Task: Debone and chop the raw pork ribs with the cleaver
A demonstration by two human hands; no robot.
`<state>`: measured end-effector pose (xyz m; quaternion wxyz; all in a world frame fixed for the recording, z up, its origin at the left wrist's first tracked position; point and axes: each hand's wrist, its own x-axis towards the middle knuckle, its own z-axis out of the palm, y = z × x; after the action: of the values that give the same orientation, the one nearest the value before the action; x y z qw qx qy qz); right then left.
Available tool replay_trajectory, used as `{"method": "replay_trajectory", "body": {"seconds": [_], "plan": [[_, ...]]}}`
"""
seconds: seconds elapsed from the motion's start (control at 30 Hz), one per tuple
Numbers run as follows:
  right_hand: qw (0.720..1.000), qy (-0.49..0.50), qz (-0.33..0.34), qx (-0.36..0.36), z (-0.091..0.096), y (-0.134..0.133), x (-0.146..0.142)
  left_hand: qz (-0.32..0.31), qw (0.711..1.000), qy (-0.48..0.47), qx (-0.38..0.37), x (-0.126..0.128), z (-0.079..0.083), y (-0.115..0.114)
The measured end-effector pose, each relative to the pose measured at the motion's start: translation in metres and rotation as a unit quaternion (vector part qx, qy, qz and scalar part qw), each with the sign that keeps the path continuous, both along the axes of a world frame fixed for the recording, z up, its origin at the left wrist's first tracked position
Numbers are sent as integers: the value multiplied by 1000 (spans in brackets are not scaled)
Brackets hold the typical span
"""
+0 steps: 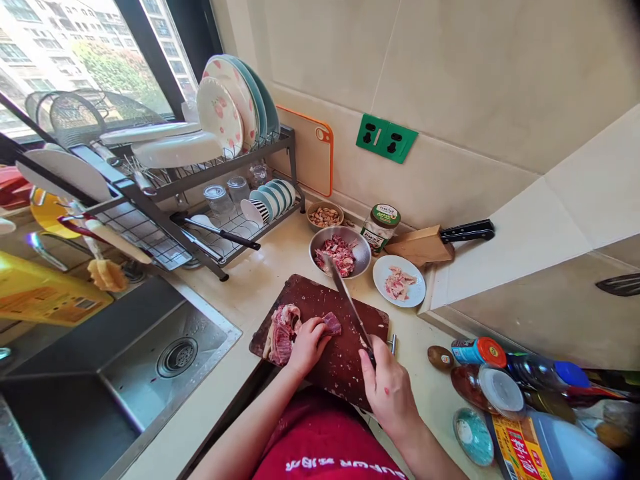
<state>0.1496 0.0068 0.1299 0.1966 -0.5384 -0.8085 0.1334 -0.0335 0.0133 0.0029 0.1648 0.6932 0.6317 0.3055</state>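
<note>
My right hand is wrapped round the black handle of a kitchen knife. The blade points up and away from me, over the dark red cutting board, its tip overlapping the metal bowl's near edge in view. With bent fingers, my left hand holds down a small piece of raw meat just left of the blade. A larger chunk of raw meat with fat lies on the board's left side. Cut red meat fills part of the metal bowl, while pale fatty scraps lie on a white plate.
Behind the bowl stand a smaller brown-filled bowl, a green-lidded jar and a wooden knife block. A dish rack and sink are on the left. Bottles and jars crowd the right side.
</note>
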Motion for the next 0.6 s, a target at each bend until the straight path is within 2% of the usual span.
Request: {"method": "replay_trajectory", "body": {"seconds": [0.07,0.17,0.23,0.3,0.43,0.6], "plan": [[999,-34,-6,-41,-8,5,-5,-3,1000,0,-2,0,0,1],[976,-115,-12,-186,-40,11,-15,-1,1000,13,-15,1,1,4],[964,-155,-17,-216,-61,15,-23,5,999,29,-27,2,3,7],[960,-186,-23,-208,-71,16,-31,5,998,51,-42,3,7,11],[952,-215,-33,-213,-68,7,-31,-9,993,90,-71,5,11,17],[938,-238,-35,-251,-61,-20,3,-1,993,99,-65,4,7,16]]}}
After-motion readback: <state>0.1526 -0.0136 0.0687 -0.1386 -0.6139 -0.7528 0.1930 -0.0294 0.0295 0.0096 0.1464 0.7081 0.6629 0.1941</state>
